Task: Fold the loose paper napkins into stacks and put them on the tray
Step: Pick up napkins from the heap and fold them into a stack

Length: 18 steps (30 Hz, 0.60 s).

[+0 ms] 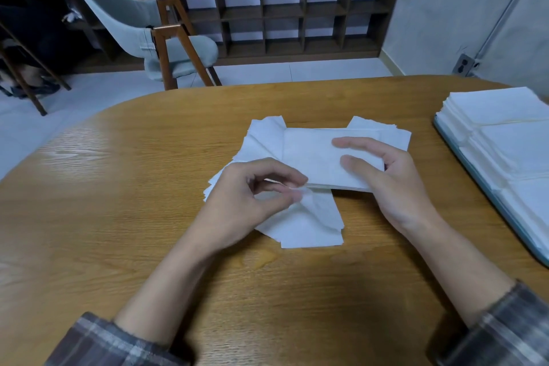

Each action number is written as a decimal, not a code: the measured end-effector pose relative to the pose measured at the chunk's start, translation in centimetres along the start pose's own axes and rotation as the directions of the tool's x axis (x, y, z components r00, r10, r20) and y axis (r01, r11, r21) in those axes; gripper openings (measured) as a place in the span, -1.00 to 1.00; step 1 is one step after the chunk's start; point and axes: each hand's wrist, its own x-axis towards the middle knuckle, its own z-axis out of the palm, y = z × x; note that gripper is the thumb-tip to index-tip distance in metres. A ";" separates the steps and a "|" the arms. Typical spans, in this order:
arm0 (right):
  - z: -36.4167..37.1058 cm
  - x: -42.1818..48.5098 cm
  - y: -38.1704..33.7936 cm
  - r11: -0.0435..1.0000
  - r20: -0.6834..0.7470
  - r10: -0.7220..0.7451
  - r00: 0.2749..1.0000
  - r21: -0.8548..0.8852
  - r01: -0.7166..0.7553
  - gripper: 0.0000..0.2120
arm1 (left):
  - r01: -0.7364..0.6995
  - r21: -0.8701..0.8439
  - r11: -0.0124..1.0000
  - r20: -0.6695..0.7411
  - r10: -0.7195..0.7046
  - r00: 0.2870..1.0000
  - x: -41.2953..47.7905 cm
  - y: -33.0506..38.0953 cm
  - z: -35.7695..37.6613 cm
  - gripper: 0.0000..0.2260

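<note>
Loose napkins (309, 226) lie spread mid-bench (133, 187), with a folded stack (312, 154) on top of them. The left grip (246, 196) pinches a napkin edge at the stack's near left corner. The right grip (395, 184) holds the stack's right end, fingers on top. At the right, the tray (523, 226) carries folded piles (505, 116).

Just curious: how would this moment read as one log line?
step: folding | left fingers: pinch napkin | right fingers: hold stack | tray: carries piles
</note>
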 end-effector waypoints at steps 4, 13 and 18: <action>0.1 -0.4 -0.5 0.991 0.114 -0.118 0.986 -0.049 0.125 -0.75 | 0.003 0.005 1.000 -0.204 -0.002 0.979 0.4 -0.3 0.4 -0.96; 1.1 -1.2 -0.5 0.980 0.119 -0.128 0.985 -0.138 0.144 -0.82 | -0.046 0.000 0.999 -0.311 0.043 0.949 0.1 -0.3 1.3 -0.93; 1.1 -1.0 -0.8 0.989 0.057 -0.106 0.993 -0.095 0.111 -0.91 | 0.041 0.016 0.999 -0.166 -0.038 0.985 0.2 -0.3 1.1 -0.70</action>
